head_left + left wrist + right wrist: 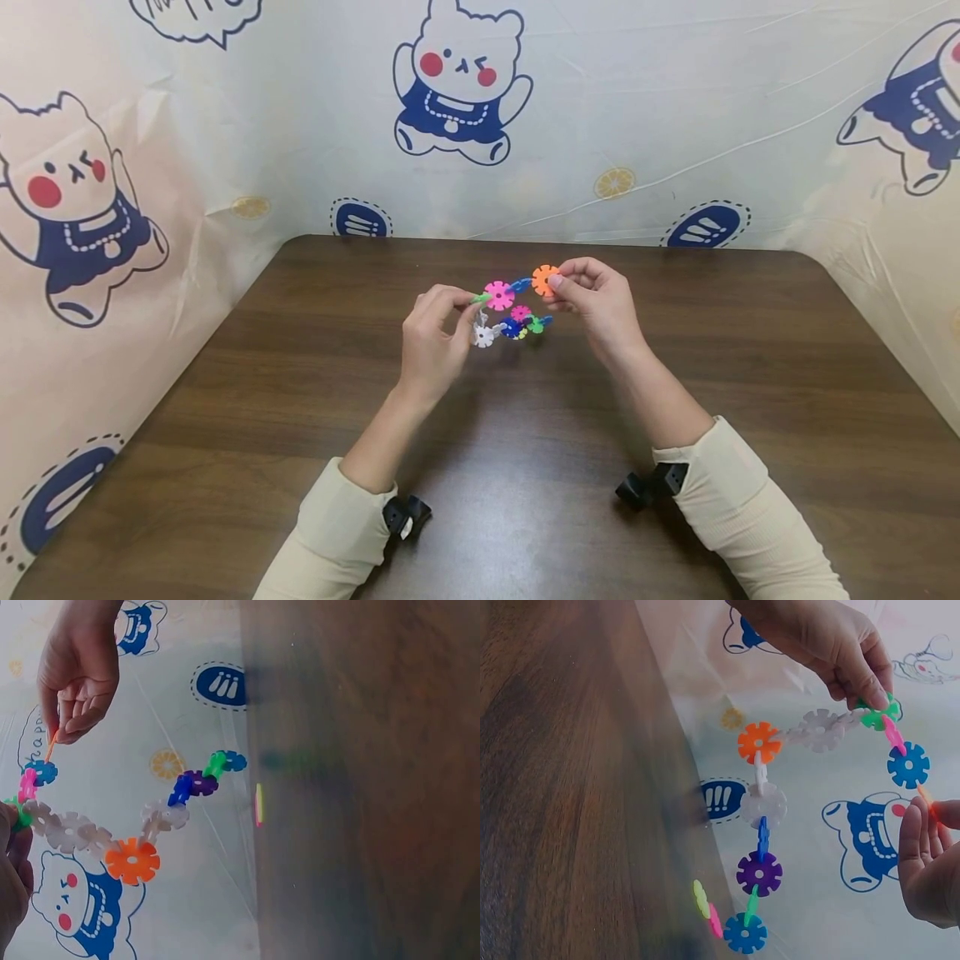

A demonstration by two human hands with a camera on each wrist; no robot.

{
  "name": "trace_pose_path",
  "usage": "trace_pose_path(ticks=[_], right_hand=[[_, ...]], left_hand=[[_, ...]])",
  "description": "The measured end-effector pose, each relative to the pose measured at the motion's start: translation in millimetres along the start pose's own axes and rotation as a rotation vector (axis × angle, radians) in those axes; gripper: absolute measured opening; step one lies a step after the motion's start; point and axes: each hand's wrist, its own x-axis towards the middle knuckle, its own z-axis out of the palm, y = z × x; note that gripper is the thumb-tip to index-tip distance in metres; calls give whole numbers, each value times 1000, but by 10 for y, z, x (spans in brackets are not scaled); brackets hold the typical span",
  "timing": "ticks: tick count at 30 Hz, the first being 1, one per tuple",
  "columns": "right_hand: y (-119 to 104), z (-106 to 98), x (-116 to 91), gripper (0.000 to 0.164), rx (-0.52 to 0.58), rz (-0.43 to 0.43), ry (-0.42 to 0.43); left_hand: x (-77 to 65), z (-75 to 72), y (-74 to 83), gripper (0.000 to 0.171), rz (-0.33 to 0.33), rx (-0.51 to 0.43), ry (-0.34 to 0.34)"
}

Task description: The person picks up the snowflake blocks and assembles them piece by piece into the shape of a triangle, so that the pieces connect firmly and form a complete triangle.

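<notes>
A chain of slotted plastic snowflake discs hangs between both hands, above the table. My left hand [431, 346] pinches a green disc [879, 715] near one end of the chain. A pink disc [499, 296] and a blue disc [908, 765] link it to the orange end disc [544, 281], which my right hand [602, 307] pinches between thumb and fingers. Below the left hand the rest droops in a curve: white discs [67, 832], another orange disc [132, 861], then dark blue, a purple disc [759, 874], green, and a blue disc [745, 933] at the loose end.
A yellow disc [700, 899] and a pink disc [715, 920] show beyond the chain's loose end. The brown wooden table [225, 400] spreads beneath the hands. A printed cartoon sheet [300, 108] covers the walls behind and beside it.
</notes>
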Motion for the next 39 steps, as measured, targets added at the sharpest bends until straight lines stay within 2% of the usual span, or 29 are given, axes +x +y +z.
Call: trace_pose_path(ticks=[15,23,25,30,32,35,39], right_hand=[[-15,16,28,9,65,86,22],[-17,42,29,7,62,117,10],[-18,37,31,7,67,125,6],[-24,18,35,10,101,141,-18],[-30,22,33,11,108,130,-25],[-40,42,27,10,100,99,-29],[-38,61,25,7,45,73,-23]], left_hand=[[5,4,8,6,87,12,-8],[-10,16,-1,7,105,24,-8],[-18,20,-8,8,104,13,1],[-44,36,-23,22,110,-17,42],[-56,46,-26,19,117,-26,62],[-75,60,-29,7,127,-36,93],[-95,75,-29,13,121,-43,121]])
